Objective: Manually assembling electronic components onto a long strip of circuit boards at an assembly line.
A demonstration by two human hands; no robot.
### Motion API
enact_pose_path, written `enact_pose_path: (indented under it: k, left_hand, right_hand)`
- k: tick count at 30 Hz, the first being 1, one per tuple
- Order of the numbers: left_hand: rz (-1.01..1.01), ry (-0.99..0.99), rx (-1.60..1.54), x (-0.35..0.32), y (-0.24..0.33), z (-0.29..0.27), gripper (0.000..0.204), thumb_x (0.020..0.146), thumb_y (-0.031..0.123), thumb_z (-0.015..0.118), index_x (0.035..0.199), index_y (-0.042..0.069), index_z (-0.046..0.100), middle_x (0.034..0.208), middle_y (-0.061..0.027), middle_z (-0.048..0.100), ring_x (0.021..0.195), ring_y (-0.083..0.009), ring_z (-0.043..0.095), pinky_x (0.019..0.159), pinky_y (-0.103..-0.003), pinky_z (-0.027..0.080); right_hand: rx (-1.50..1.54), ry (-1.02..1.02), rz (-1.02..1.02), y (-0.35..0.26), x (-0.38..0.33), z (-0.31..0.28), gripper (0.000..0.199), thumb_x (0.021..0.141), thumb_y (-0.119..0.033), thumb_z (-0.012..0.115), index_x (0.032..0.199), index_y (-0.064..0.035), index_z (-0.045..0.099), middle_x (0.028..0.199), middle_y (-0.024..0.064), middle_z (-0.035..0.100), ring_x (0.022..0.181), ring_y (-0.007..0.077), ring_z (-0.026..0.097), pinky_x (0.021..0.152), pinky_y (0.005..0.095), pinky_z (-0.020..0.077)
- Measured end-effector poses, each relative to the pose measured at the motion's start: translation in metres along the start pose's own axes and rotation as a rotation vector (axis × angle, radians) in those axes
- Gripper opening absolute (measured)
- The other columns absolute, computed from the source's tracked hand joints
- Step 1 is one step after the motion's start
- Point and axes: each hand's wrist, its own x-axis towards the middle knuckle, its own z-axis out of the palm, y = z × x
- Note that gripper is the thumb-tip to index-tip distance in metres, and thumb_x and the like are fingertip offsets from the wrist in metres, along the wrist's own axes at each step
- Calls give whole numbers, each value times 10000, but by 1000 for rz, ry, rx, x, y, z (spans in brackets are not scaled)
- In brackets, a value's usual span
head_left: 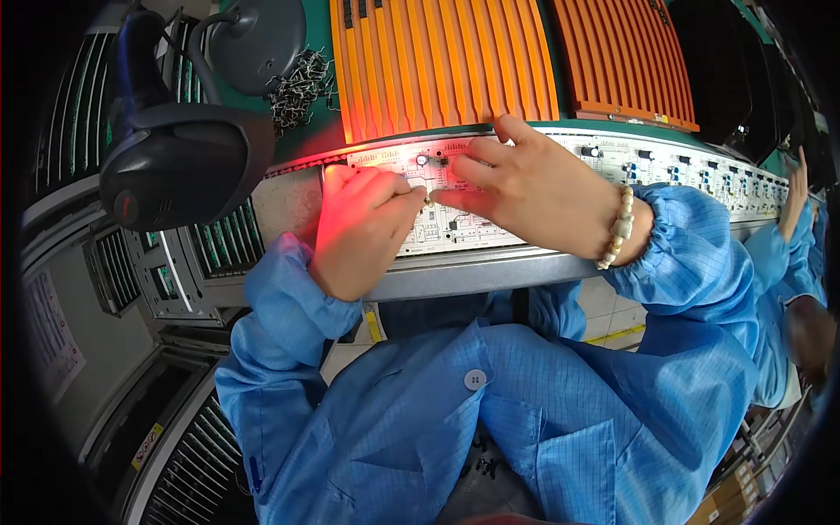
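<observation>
Both hands are over a white circuit board (477,234) with small electronic components on it. My left hand (363,223), lit red, has its thumb and forefinger pinched at a small component (429,202), whose kind is too small to make out. From the right, my right hand (547,179) reaches in with its thumb tip beside that same component. Its other fingers are bent over the board, apart from the thumb, with a small black cylindrical capacitor (423,160) just left of them. Part of the board is hidden under both hands.
A dark barcode scanner (184,166) on a stand looms at the left. Beyond the board lie orange slotted trays (446,66) and a pile of small metal-legged parts (300,87). More populated boards (700,179) line the rail rightward, where a co-worker's hand (794,197) shows.
</observation>
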Motion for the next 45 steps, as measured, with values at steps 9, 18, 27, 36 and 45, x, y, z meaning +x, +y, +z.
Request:
enact_pose_path:
  k: [9,18,27,36,45]
  left_hand:
    - [-6,71,-56,2,-5,6,144,748,102,630,870,48,685,823,-12,584,800,-183,559,808,-363,371]
    - [66,-85,214,-6,15,5,294,749,123,595,990,-27,675,919,-59,579,848,-178,547,836,-379,395]
    - [-5,-154,352,-22,28,3,398,799,90,558,1169,-37,627,1051,-85,572,958,-212,550,871,-397,398]
    - [-178,-66,-27,-41,14,27,511,746,-69,521,1245,13,590,1054,-150,552,1019,-332,536,897,-415,414]
    - [-274,211,-204,-23,38,5,370,890,-48,467,1245,-28,567,1015,-188,510,947,-324,507,868,-383,405]
  right_hand:
    - [49,-15,-42,4,-1,0,364,845,-150,587,1197,-203,666,1065,7,595,1030,162,550,928,342,405]
    - [-31,-47,-33,0,-2,-3,361,819,-150,590,1166,-194,675,1125,5,576,1101,172,524,925,342,408]
    - [30,70,69,19,-24,-55,385,809,-106,601,1184,-160,669,1084,40,620,1009,208,566,850,347,448]
    - [-215,278,1207,180,-233,-57,242,836,-155,659,1041,-27,661,964,198,667,873,373,655,750,415,536]
    - [-9,76,1223,183,-227,-1,154,794,-154,624,876,-66,721,908,171,693,845,363,669,769,428,546]
